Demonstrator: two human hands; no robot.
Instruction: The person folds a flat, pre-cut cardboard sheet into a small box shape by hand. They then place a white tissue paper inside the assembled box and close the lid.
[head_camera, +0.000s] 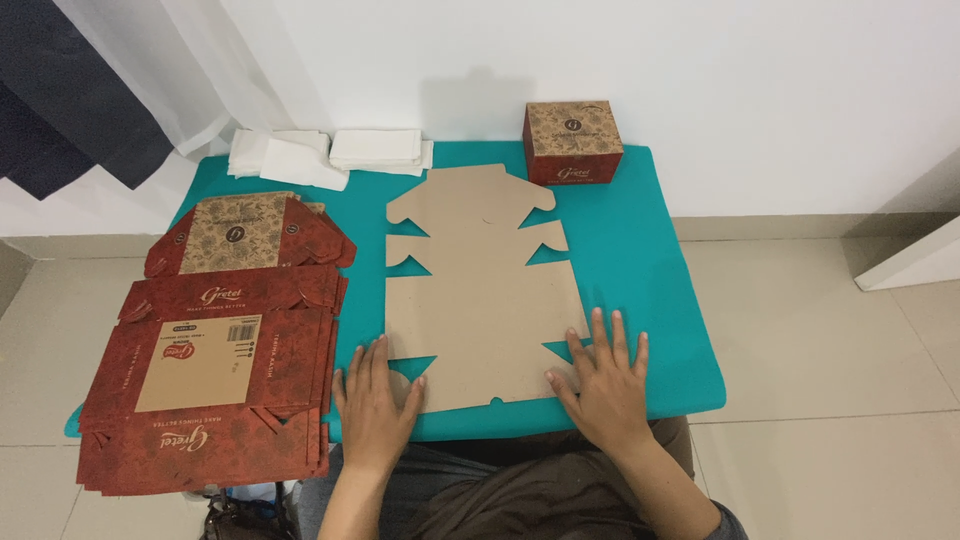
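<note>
we look down on a teal tabletop (650, 250) set low over a tiled floor (830, 330) and against a white wall (600, 50), our knees tucked under its near edge. largest on it is the unfolded brown blank (480, 300), lying plain side up in the middle with its tabs pointing to both sides, flat so that every crease line is within reach. to our left a red stack (215, 360) of more blanks, printed side up, overhangs the tabletop's left and near edges, close enough to draw from without leaning. a folded red box (572, 142) stands at the far edge, well apart from the blank and clear of the working area. white cloths (330, 152) lie piled at the far left corner, also out of the way.

our left hand (375, 400) rests palm down, fingers spread, on the blank's near left corner; it grips nothing and only presses the card flat. our right hand (605, 375) does the same at the near right corner, open and flat, fingers partly on card and partly on teal, holding nothing.

open room lies to the right of the blank, where a bare teal strip runs to the tabletop's right edge, and between the blank's far tabs and the box. on the left the gap to the stack is narrow, so side tabs there have little space to swing.
</note>
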